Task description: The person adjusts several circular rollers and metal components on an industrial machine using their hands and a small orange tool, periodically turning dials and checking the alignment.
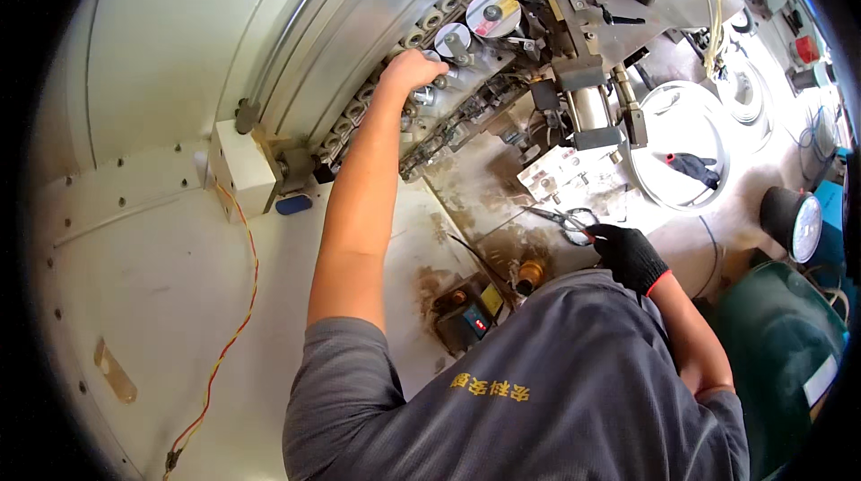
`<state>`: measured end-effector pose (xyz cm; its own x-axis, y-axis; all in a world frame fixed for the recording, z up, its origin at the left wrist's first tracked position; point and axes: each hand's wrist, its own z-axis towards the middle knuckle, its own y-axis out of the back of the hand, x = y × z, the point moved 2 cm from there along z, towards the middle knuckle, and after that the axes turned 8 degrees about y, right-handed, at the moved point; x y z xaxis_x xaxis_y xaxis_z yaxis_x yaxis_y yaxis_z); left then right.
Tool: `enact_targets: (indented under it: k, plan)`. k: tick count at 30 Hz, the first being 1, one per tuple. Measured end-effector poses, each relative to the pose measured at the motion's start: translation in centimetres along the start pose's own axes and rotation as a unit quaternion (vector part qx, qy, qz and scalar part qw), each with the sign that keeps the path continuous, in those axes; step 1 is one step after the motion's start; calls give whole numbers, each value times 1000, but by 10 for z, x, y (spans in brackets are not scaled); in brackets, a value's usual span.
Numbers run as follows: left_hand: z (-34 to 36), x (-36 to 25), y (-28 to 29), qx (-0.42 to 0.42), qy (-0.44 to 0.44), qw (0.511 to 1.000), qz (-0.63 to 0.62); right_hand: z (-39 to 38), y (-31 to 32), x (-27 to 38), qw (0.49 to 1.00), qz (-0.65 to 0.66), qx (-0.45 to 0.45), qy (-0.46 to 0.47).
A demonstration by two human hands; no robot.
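Observation:
My bare left hand [408, 70] reaches far up to the curved metal machine [359, 41]. Its fingers are curled over a small part in the row of grey rollers [430, 19], just below two round metal discs [491, 14]. My right hand [628, 255] wears a black glove with a red cuff edge and sits low at the right, beside my grey shirt. Its fingers are closed at the handles of a pair of scissors [560, 217], which lies on the stained worktop with its blades pointing left.
A white round tub [655, 194] at the right holds a black-and-red tool [692, 165]. A cream box [238, 167] trails a red-yellow wire [238, 301]. A small black device [466, 324] and a brown bottle [529, 275] stand near my chest. Further right are a round gauge [796, 223] and a green bin [780, 337].

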<state>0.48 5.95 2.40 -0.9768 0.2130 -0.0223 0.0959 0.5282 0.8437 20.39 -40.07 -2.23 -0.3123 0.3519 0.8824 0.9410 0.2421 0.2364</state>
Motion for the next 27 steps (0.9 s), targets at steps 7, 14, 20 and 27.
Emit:
enact_targets:
  k: [7,14,20,27]
  plan:
    - [-13,-26,-2,-51,111,992,-16,-16,2,-33,995,35,-49,-79]
    - [25,2,-18,-88,29,995,-44,-26,17,-42,993,33,-102,-47]
    - [19,-24,-4,18,76,996,-45,-37,17,-65,991,37,-126,-30]
    - [-8,-44,-19,-122,115,981,98,-38,15,-56,984,97,-128,-80]
